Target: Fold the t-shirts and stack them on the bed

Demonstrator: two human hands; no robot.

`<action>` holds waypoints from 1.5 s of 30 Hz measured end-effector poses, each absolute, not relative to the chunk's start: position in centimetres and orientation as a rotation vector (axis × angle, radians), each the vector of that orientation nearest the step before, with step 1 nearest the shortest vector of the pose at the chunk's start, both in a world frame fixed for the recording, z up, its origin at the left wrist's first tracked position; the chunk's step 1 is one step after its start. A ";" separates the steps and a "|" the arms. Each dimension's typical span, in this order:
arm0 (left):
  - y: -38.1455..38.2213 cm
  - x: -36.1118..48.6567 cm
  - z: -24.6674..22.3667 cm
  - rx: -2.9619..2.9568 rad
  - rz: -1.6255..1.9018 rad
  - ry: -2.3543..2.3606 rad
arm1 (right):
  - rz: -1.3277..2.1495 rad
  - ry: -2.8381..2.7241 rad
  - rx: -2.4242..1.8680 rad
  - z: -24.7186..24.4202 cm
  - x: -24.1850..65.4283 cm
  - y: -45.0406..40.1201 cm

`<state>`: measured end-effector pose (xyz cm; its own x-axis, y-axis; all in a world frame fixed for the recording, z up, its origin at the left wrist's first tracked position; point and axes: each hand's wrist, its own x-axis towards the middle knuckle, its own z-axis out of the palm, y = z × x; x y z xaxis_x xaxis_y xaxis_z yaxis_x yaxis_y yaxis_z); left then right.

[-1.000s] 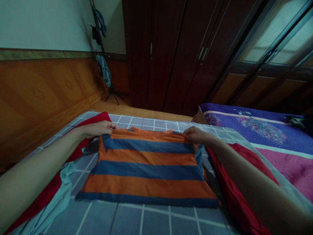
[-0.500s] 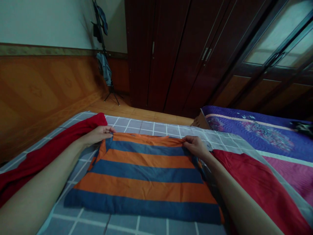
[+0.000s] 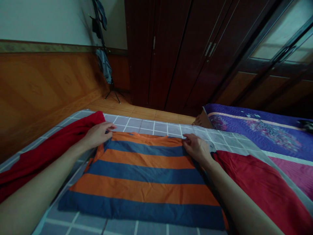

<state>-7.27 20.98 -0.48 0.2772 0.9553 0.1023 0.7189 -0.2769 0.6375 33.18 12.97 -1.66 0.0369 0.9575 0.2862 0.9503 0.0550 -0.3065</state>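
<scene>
A shirt [image 3: 146, 176] with wide orange and blue stripes lies folded flat in front of me, its neckline at the far edge. Over the shirt's far left corner is my left hand [image 3: 99, 133], thumb and fingers apart. My right hand [image 3: 197, 147] is at the far right corner, its fingertips closed together on the cloth there. The shirt's right side is partly hidden behind my right forearm. Red cloth [image 3: 58, 140] lies beside my left arm, and another red garment [image 3: 261, 186] is to the right of my right arm.
Everything rests on a grey-checked bedspread [image 3: 144, 125]. On the right is a purple floral bedspread [image 3: 234, 117], with a cardboard box [image 3: 204, 119] at its corner. A dark wardrobe [image 3: 168, 55] and a coat stand [image 3: 104, 42] with hanging clothes stand beyond the bed.
My left hand has risen slightly off the shirt's corner, its thumb and fingers parting. My right hand remains at the other corner, its fingers a little straighter. The view has shifted slightly.
</scene>
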 end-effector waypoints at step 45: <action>6.7 -14.0 -0.5 2.056 0.564 1.599 | -0.192 -2.498 -1.503 -1.5 20.8 5.0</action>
